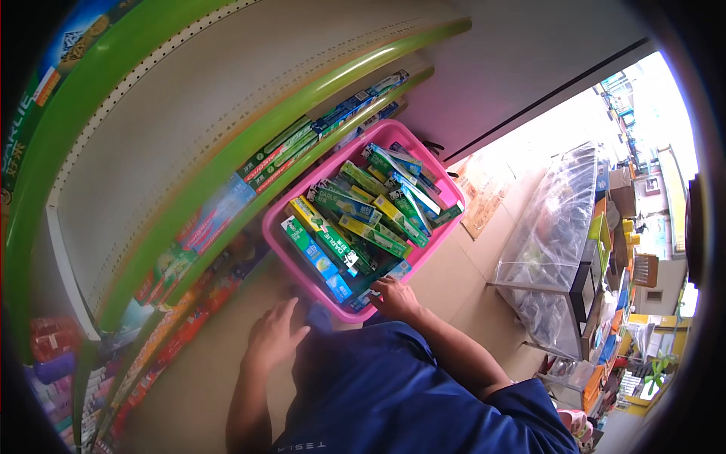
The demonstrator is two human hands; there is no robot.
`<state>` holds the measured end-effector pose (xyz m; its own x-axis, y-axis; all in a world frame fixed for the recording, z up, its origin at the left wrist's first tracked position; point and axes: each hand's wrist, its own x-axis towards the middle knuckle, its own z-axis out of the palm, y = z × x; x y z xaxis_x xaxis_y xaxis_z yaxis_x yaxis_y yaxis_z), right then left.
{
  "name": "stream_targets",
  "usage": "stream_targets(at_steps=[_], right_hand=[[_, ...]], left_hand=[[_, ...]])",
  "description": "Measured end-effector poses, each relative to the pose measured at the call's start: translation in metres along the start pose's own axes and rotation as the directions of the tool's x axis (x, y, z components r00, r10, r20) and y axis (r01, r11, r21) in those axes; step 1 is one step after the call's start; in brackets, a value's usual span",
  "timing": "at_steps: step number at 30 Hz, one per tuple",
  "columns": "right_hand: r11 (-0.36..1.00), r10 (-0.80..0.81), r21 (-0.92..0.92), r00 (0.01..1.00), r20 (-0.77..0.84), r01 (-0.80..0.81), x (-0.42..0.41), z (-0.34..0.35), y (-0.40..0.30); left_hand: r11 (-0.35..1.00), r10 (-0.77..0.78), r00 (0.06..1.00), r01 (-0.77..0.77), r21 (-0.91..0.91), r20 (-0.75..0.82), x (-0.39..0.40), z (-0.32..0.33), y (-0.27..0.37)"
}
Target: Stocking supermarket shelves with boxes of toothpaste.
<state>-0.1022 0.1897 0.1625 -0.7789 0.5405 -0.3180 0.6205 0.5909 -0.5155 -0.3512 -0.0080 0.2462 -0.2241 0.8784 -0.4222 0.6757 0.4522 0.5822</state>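
A pink plastic basket [272, 227] in front of me holds several Darlie toothpaste boxes [340, 204], mostly green, some with blue or yellow parts. My right hand [395, 297] reaches over the basket's near rim, its fingers beside a toothpaste box at the near right corner; whether they grip that box cannot be told. My left hand [276, 329] hangs to the left of the basket's near corner, thumb and fingers apart, holding nothing. A blue-and-green box [317, 255] lies along the basket's left side.
Green-edged store shelves [363, 62] curve along the left, with Colgate boxes [266, 170] and other packages on the lower levels. A plastic-covered display stand [544, 244] is on the tiled floor at right. Cardboard [482, 190] lies beyond the basket.
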Motion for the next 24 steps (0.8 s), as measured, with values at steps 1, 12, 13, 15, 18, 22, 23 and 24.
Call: stream_targets(at_steps=[1,12,13,15,18,22,23,24], right_hand=[[1.000,-0.007,0.006,1.000,0.018,0.006,0.002,-0.001,0.009],[0.963,-0.230,0.121,0.967,-0.110,0.243,0.010,-0.049,0.093],[0.960,-0.235,0.126,0.965,-0.114,0.249,0.009,-0.055,0.103],[0.958,-0.251,0.122,0.964,-0.082,0.260,0.010,-0.068,0.128],[0.965,-0.256,0.070,0.966,0.027,0.253,0.019,-0.086,0.159],[0.960,-0.280,0.056,0.955,0.101,0.276,0.036,-0.099,0.170],[0.942,-0.335,0.060,0.938,0.091,0.331,0.040,-0.101,0.166],[0.921,-0.389,0.062,0.918,0.078,0.385,0.045,-0.103,0.160]], left_hand=[[1.000,-0.019,1.000,0.019,-0.005,0.005,0.002,0.026,-0.010],[0.693,-0.550,0.834,0.486,-0.533,0.047,-0.015,0.188,-0.023],[0.671,-0.567,0.824,0.469,-0.574,0.010,-0.017,0.202,-0.018],[0.638,-0.597,0.802,0.460,-0.618,-0.019,-0.020,0.230,-0.004],[0.552,-0.702,0.706,0.453,-0.700,-0.096,-0.017,0.264,0.033],[0.525,-0.774,0.613,0.479,-0.703,-0.161,-0.027,0.294,0.060],[0.520,-0.781,0.603,0.483,-0.704,-0.163,-0.030,0.301,0.062],[0.479,-0.799,0.589,0.498,-0.723,-0.123,-0.029,0.304,0.066]])
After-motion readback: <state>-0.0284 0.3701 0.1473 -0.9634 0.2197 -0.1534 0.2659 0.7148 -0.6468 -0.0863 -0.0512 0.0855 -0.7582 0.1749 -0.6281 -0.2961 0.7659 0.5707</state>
